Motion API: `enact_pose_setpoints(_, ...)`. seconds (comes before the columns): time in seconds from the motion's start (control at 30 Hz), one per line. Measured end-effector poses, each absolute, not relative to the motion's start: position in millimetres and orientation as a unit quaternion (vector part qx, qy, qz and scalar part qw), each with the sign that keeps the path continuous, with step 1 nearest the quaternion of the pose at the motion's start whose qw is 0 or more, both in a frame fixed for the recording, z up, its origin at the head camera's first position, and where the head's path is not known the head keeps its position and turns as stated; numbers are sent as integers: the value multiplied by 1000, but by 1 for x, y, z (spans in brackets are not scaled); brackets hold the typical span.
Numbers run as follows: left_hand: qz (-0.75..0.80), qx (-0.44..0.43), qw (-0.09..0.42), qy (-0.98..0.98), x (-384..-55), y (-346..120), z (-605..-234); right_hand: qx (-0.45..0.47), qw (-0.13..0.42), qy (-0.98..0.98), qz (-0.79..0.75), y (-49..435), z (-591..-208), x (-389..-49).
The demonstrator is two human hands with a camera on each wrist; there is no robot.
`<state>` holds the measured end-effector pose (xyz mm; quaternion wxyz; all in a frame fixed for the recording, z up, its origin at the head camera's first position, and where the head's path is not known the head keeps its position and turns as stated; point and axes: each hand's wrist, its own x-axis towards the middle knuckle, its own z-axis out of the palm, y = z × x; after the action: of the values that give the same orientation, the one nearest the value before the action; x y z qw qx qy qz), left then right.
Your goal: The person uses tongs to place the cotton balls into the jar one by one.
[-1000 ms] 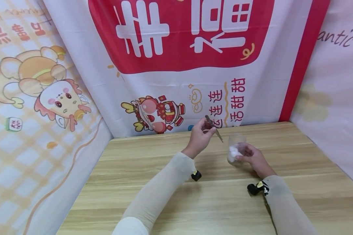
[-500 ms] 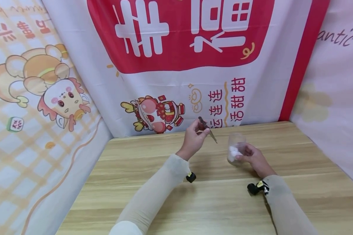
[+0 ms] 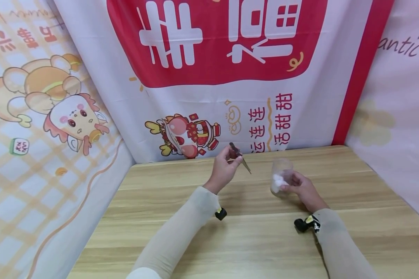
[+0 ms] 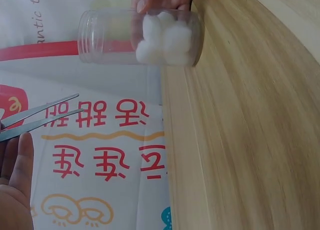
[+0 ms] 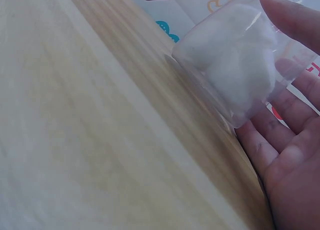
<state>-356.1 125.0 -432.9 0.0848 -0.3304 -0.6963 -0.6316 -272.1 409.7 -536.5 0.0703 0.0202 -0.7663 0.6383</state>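
Observation:
My left hand [image 3: 223, 170] pinches a pair of metal tweezers [image 3: 242, 161] above the table, left of the jar. In the left wrist view the tweezers [image 4: 42, 112] have their two tips spread, with nothing between them. My right hand [image 3: 302, 190] grips a clear plastic jar [image 3: 282, 166] from its right side, thumb in front and fingers round the back. White cotton balls [image 4: 165, 40] fill the lower part of the jar, whose threaded mouth has no lid on it. In the right wrist view the cotton balls [image 5: 240, 60] show through the wall close to the jar's base.
The wooden table [image 3: 251, 240] runs back to a printed cloth backdrop [image 3: 209, 100]. A patterned cloth [image 3: 49, 162] hangs along the left side and a pale one [image 3: 398, 128] along the right. Each sleeve cuff carries a small black camera [image 3: 302, 224].
My left hand has drawn away from the jar, to the left and slightly down, with the tweezers in it. The right hand and the jar have stayed in place.

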Motion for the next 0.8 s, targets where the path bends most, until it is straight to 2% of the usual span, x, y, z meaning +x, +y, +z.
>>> enact_pose_setpoints(0.8,-618,-314,89,-716,-364,90,-446,26,70,-765,640,409,-538,-273)
